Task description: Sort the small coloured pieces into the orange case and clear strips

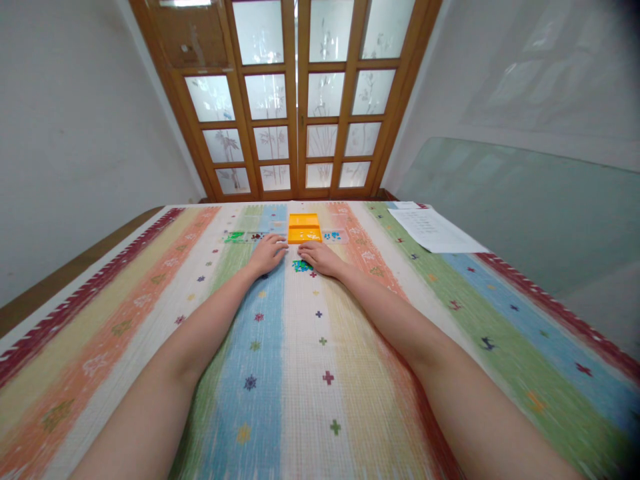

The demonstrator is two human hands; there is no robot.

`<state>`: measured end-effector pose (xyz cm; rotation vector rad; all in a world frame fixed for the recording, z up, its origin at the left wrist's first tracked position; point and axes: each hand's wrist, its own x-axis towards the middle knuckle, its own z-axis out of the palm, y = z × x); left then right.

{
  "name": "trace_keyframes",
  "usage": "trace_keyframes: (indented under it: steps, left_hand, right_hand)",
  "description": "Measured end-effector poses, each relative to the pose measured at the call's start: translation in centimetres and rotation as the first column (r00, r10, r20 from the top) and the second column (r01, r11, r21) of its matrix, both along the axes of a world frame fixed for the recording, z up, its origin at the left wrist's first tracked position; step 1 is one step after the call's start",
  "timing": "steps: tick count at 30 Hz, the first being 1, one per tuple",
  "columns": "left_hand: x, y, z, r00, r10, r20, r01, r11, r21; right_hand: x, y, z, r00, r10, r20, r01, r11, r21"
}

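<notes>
My left hand point(270, 254) rests near the front left corner of an open orange plastic box point(304, 241), its fingers loosely stretched and slightly apart. My right hand point(321, 257) lies just in front of the same box, fingers reaching left and slightly bent, with no held thing visible. Beside and partly below the right hand is a small heap of green and blue pieces point(302, 266) on the cloth. White pieces show inside the orange box. To its left, a clear box holds green pieces point(234, 237) and dark red pieces point(257, 237); blue pieces point(333, 235) lie in a clear box on its right.
A striped, patterned tablecloth point(250, 413) covers the table. Printed paper sheets point(433, 230) lie at the far right. Wooden doors with glass panes point(300, 133) stand beyond the table, and a pale glass-like panel point(515, 200) leans along the right wall.
</notes>
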<state>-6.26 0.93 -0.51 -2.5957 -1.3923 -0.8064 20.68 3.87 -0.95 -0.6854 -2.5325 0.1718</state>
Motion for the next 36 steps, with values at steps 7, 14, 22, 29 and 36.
trace_keyframes:
  steps: [7,14,22,29,36]
  left_hand:
    - [0.2,-0.1,-0.1,1.0,-0.018,0.003,0.018,1.0,-0.009]
    - [1.4,-0.8,0.5,0.997,-0.081,0.012,0.081,0.994,-0.073]
    - [4.2,-2.9,1.5,0.969,-0.246,-0.011,0.238,0.948,-0.212]
    - [7.3,-4.8,1.3,0.919,-0.346,-0.191,0.28,0.911,-0.304]
    - [6.4,-4.2,0.7,0.951,-0.201,-0.236,0.115,0.936,-0.333]
  right_hand:
    - [-0.3,-0.3,0.1,1.0,-0.019,0.02,0.019,1.0,-0.024]
    - [0.3,0.0,0.6,0.97,-0.226,-0.089,0.231,0.972,0.05]
    - [1.0,1.5,0.7,0.927,-0.352,-0.132,0.35,0.936,-0.037]
    - [1.6,2.0,0.5,0.878,-0.412,-0.243,0.401,0.911,-0.095]
    - [1.7,2.1,0.3,0.883,-0.413,-0.225,0.396,0.911,-0.117]
